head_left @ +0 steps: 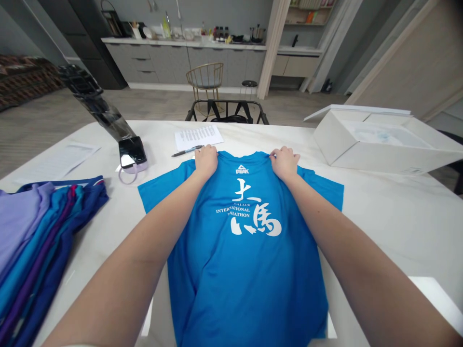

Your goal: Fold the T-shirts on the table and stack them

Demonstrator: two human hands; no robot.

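Observation:
A blue T-shirt [249, 270] with white printing lies spread on the white table, its collar toward the far side and its sleeves out to both sides. My left hand [207, 161] pinches the cloth at the left shoulder, beside the collar. At the right shoulder my right hand [285, 163] grips the fabric between thumb and fingers. The lower hem runs out of the bottom of the view. Just beyond my left hand, a pen [187, 151] rests by a printed sheet [198, 138].
Folded clothes [39, 231] are stacked at the left. A phone [132, 153] with a purple ring lies near a black stand-like object [101, 108]. An open white box [383, 140] stands at the right. Papers [60, 161] lie far left; a black-framed chair [227, 108] is behind the table [390, 226].

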